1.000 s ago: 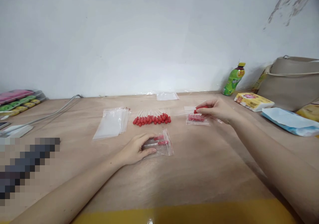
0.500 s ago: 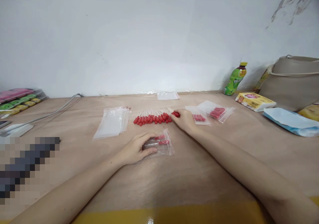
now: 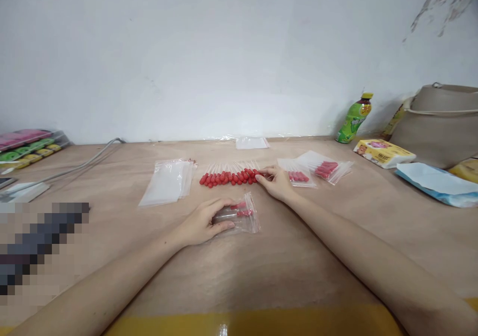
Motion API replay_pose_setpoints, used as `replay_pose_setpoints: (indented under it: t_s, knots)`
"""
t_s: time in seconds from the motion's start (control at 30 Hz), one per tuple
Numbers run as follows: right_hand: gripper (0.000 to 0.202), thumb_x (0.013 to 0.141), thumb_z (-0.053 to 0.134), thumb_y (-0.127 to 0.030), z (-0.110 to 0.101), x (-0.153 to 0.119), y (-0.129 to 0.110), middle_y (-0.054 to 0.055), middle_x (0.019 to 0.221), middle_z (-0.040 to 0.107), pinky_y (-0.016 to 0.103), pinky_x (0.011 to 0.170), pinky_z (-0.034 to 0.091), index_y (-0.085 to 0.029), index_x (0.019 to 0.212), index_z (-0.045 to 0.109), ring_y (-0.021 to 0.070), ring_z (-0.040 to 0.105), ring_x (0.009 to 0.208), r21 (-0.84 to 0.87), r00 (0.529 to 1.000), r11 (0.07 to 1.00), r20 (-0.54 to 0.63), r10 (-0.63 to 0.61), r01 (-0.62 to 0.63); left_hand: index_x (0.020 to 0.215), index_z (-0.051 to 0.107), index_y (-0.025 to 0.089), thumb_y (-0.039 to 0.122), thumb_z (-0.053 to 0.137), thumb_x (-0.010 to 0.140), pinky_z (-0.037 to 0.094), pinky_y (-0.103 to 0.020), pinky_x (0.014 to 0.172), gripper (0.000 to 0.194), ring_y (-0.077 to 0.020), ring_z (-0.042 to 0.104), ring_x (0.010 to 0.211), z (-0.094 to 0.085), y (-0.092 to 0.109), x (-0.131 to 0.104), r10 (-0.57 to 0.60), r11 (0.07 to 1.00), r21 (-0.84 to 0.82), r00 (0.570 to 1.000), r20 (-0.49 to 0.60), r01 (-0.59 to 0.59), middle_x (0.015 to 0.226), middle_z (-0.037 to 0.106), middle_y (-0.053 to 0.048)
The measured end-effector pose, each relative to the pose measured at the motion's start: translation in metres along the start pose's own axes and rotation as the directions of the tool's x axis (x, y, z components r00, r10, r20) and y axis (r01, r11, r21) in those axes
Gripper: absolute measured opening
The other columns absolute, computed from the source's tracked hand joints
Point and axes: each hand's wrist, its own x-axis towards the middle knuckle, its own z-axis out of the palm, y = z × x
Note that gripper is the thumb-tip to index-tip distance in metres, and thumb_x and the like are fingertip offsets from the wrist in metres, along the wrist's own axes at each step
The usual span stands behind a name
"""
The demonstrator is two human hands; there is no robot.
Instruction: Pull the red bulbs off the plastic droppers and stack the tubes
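Observation:
My left hand (image 3: 203, 224) rests on the table with thumb and fingers closed around the sides of a clear zip bag (image 3: 244, 225). A few red-tipped sticks lie inside the bag, near its mouth. Farther back is a row of pale sticks with red tips (image 3: 224, 177), their tips toward me. At the row's right end, my right hand (image 3: 278, 181) pinches a red-tipped stick, mostly hidden behind the fingers. Just right of that hand lie a filled zip bag (image 3: 298, 176) and another filled bag (image 3: 325, 169), both with red tips showing.
Flat zip bags (image 3: 164, 181) are stacked left of the row, and another small stack (image 3: 252, 143) lies by the wall. To the right are a green bottle (image 3: 354, 119), a tissue pack (image 3: 384, 153), a blue-white packet (image 3: 436, 181) and a grey bag (image 3: 440, 127). A cable (image 3: 82, 166) runs at left.
My right hand's fingers have shifted slightly at the row's right end; less of the red tips shows between them. My left hand stays on the bag.

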Motion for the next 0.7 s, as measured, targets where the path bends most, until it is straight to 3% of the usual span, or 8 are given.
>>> replay_pose_setpoints:
  t_s: [0.37,0.7]
  knots:
    - [0.018,0.073,0.061,-0.026,0.0018,-0.0017,-0.0044,0.007,0.083,0.059,0.034,0.075,0.044,-0.016,0.087,0.068,0.0175,0.055,0.077,-0.086,0.983,0.979,0.045,-0.180,0.183,0.119,0.048,0.024,0.039,0.054,0.083,0.045,-0.032,0.086,0.040,-0.0193,0.055,0.103,-0.0005,0.0007,0.0003,0.005,1.000,0.008,1.000,-0.010,-0.005,0.115,0.058,-0.004]
    - [0.031,0.068,0.066,-0.032,0.0019,-0.0016,-0.0026,0.006,0.087,0.058,0.033,0.070,0.046,-0.017,0.095,0.060,0.0186,0.055,0.079,-0.121,0.968,0.961,-0.007,-0.251,0.248,0.121,0.047,0.024,0.039,0.054,0.083,0.044,-0.035,0.089,0.041,-0.0205,0.053,0.106,0.0005,-0.0005,-0.0013,-0.010,1.000,0.007,1.000,-0.009,0.010,0.118,0.056,-0.005]
